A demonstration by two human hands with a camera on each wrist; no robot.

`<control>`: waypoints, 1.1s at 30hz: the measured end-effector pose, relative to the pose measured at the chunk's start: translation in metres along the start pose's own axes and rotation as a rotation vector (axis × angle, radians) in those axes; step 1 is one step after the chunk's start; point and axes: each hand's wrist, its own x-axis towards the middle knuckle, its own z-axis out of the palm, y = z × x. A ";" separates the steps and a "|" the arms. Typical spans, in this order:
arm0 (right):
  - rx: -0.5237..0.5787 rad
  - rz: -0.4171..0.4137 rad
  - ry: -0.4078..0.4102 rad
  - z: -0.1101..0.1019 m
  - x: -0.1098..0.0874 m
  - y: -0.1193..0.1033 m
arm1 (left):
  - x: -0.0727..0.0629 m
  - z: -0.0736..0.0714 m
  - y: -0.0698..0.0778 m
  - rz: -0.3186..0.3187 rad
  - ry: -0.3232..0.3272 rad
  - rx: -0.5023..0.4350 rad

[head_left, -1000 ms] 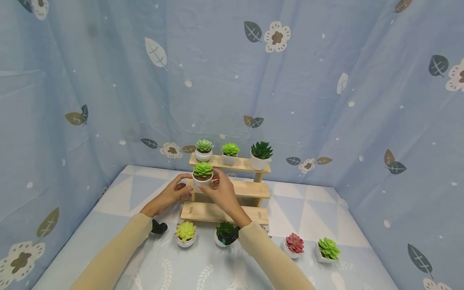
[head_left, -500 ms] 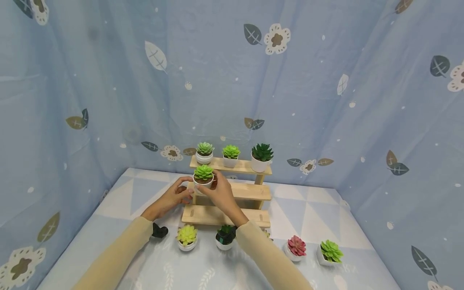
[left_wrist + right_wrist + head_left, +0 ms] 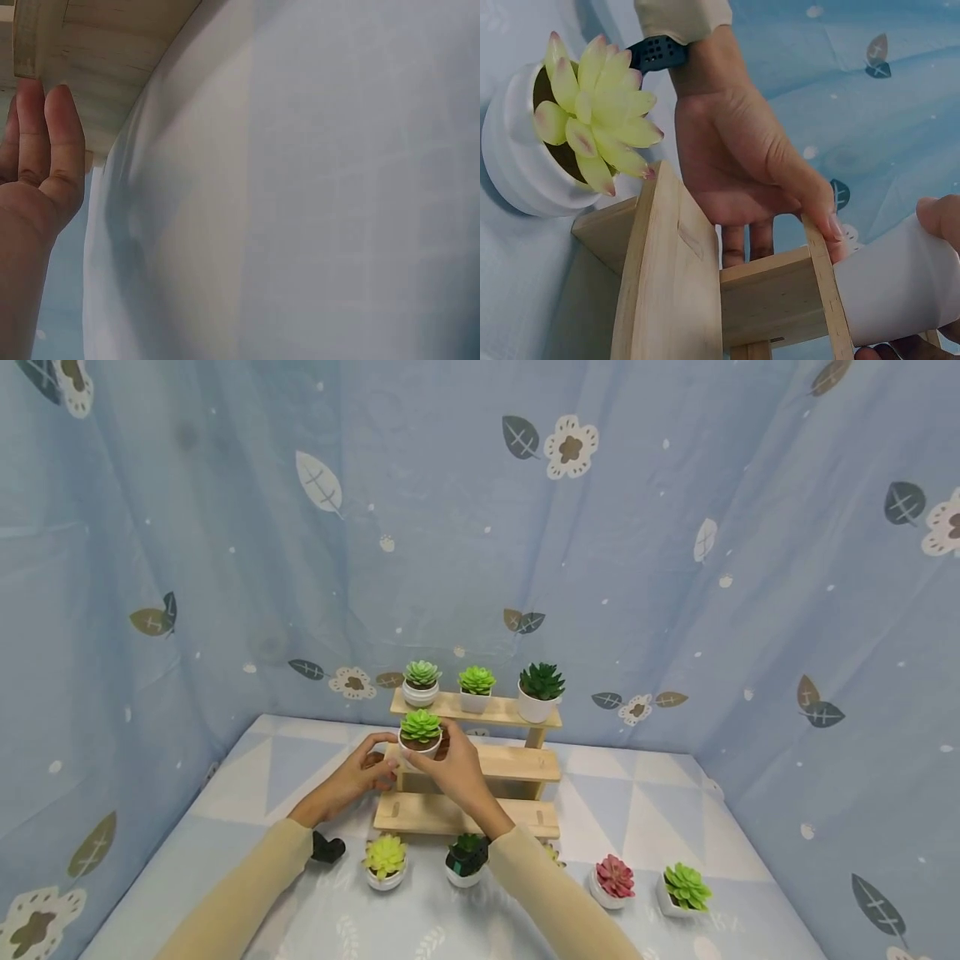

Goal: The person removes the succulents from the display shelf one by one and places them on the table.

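Observation:
At the left end of the wooden three-tier shelf's (image 3: 517, 763) middle board, my right hand (image 3: 459, 770) holds a potted green succulent (image 3: 420, 727) by its white pot, thumb in front. In the right wrist view the pot (image 3: 896, 289) stands against that board, with the right fingers (image 3: 941, 217) at the frame's edge. My left hand (image 3: 352, 781) grips the left end of the middle board. Its thumb lies along the edge and other fingers reach beneath, as the right wrist view shows the left hand (image 3: 739, 154). Left-hand fingers (image 3: 64, 135) meet the wood from below.
The top board carries a pale succulent (image 3: 422, 682), a bright green one (image 3: 476, 687) and a dark green one (image 3: 540, 692). In front stand yellow (image 3: 385, 860), dark green (image 3: 467, 860), red (image 3: 613, 881) and light green (image 3: 684, 890) potted succulents; another is half hidden by the right sleeve.
The head view has tilted slightly upward, so everything sits a little lower in it. Both hands and the potted succulent keep nearly the same place against the shelf.

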 end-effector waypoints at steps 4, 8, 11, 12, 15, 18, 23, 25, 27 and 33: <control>0.031 -0.003 -0.010 -0.002 -0.002 0.000 | 0.001 -0.001 0.000 0.014 0.001 0.000; 0.043 -0.019 -0.018 -0.005 -0.006 -0.001 | 0.002 -0.001 0.000 0.011 -0.001 0.013; 0.053 -0.025 -0.026 -0.008 -0.011 -0.002 | 0.001 0.000 0.000 0.001 -0.006 0.021; 0.057 -0.023 -0.028 -0.009 -0.013 -0.003 | 0.000 0.000 0.000 -0.001 -0.011 0.023; 0.066 -0.022 -0.031 -0.012 -0.018 -0.006 | -0.001 0.001 0.001 0.004 -0.021 0.018; 0.066 -0.027 -0.037 -0.016 -0.021 -0.009 | -0.001 0.001 0.002 0.012 -0.026 0.014; 0.082 -0.022 -0.057 -0.020 -0.025 -0.011 | -0.001 0.001 0.003 0.015 -0.027 0.012; 0.095 -0.012 -0.069 -0.022 -0.027 -0.012 | -0.001 0.001 0.003 0.015 -0.027 0.014; 0.097 -0.005 -0.081 -0.023 -0.029 -0.013 | -0.001 0.001 0.002 0.015 -0.023 0.016; 0.090 -0.002 -0.094 -0.028 -0.035 -0.015 | -0.002 0.000 -0.001 0.016 -0.020 0.026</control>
